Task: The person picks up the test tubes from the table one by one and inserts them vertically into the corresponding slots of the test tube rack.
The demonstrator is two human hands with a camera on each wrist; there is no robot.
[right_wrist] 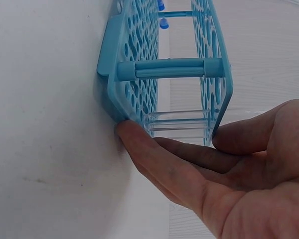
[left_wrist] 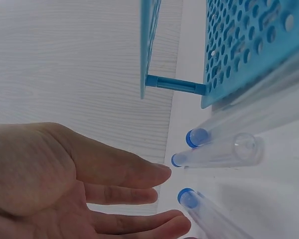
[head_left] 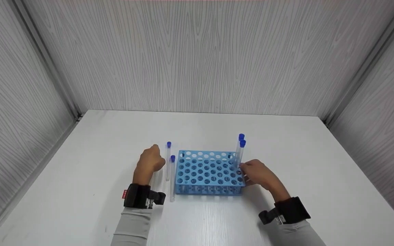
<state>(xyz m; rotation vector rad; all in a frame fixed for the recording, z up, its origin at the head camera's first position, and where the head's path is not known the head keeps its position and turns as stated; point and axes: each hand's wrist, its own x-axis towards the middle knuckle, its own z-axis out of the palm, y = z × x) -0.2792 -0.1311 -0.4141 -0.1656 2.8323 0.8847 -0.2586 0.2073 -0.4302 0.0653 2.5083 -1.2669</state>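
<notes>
A blue test tube rack [head_left: 210, 186] with rows of round holes stands on the table between the hands. My right hand [head_left: 257, 172] holds its right end; in the right wrist view the thumb [right_wrist: 244, 134] meets the top plate and a fingertip touches the bottom plate. Two clear test tubes with blue caps [head_left: 242, 144] stand upright in the rack's right side. Left of the rack lie two more capped tubes [head_left: 172, 177]. My left hand [head_left: 150, 159] is beside them, its fingers extended close to another blue-capped tube [left_wrist: 209, 211], apparently not gripping it.
The white tabletop [head_left: 115, 130] extends around the rack. Grey wood-grain panels [head_left: 197, 58] enclose the back and both sides. A black wrist strap with a small camera [head_left: 139, 195] sits on each forearm.
</notes>
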